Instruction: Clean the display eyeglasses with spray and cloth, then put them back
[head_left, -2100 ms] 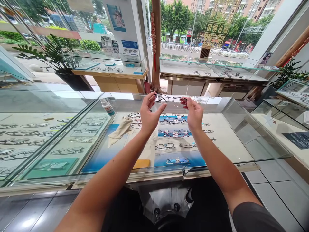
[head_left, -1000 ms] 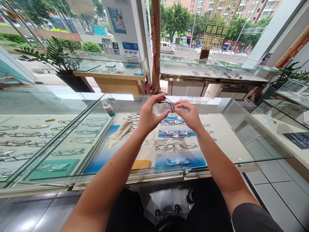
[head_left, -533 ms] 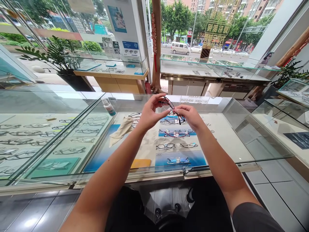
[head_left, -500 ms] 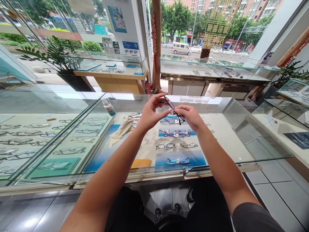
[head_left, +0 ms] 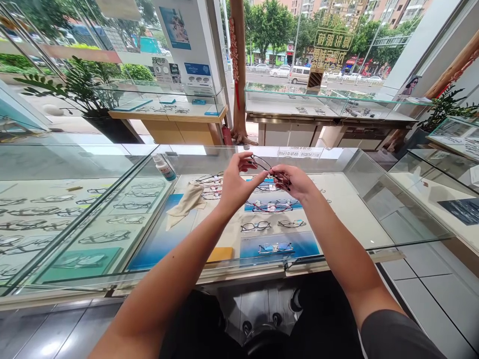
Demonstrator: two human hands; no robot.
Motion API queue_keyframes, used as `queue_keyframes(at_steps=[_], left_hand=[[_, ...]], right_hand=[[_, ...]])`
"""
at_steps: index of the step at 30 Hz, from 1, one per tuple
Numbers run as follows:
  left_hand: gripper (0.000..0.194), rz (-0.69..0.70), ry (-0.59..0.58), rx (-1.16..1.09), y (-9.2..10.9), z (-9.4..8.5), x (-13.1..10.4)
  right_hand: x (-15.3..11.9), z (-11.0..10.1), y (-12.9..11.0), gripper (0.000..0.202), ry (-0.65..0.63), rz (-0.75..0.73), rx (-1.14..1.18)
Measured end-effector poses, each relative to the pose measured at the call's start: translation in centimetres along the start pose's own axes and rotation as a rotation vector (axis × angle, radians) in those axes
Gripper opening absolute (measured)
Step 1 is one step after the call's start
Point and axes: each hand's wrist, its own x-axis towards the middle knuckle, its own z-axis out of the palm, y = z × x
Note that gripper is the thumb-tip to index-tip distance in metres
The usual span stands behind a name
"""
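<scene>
Well to the left of the left fingers, a flat teal-green board (head_left: 80, 264) is lying inside the glass showcase (head_left: 359, 212). Closer in, a white plastic spray bottle with a teal lower part (head_left: 164, 167) is standing left of the left fingers. A crumpled beige cloth (head_left: 186, 203) is lying between bottle and left forearm, on the near side of the fingers.

The left hand (head_left: 236, 182) is gripping the upper-left end of a pair of thin, dark-rimmed eyeglasses (head_left: 262, 161), its thumb extending rightward to the bridge area. The eyeglasses are being suspended above the showcase, directly between the two sets of fingers; their long axis is sloping from upper left down to lower right. The right hand (head_left: 294, 180) is pinching the frame from just right of the bridge, its fingers curling around the lower-right end. Neither hand is sitting nearer: both are touching the frame. Below the fingers, rimmed spectacles with blue-tinted lenses (head_left: 276, 248) are resting on a blue panel.

Writing, left to right: beyond the left fingers, a white window notice (head_left: 160, 69) is showing large dark characters, the first apparently 致. The bottle's label is remaining too small to read. Beyond the right fingers, gold window lettering (head_left: 333, 42) is appearing reversed, one line seemingly reading 隐形眼镜. No brand is showing legibly.
</scene>
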Motion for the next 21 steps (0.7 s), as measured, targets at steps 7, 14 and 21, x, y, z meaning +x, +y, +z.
queue_keyframes(at_steps=[7, 14, 21], left_hand=[[0.031, -0.137, 0.081, -0.026, 1.1, 0.3, -0.2], [0.038, -0.415, -0.060, -0.358, 1.1, 1.1, -0.4], [0.027, -0.252, 0.013, -0.145, 0.4, -0.1, 0.5]], right_hand=[[-0.1, 0.6, 0.8, 0.019, 0.267, -0.528, -0.181], [-1.1, 2.9, 3.1, 0.016, 0.353, -0.928, -0.657], [-1.7, 2.5, 2.4, 0.020, 0.277, -0.976, -0.722]])
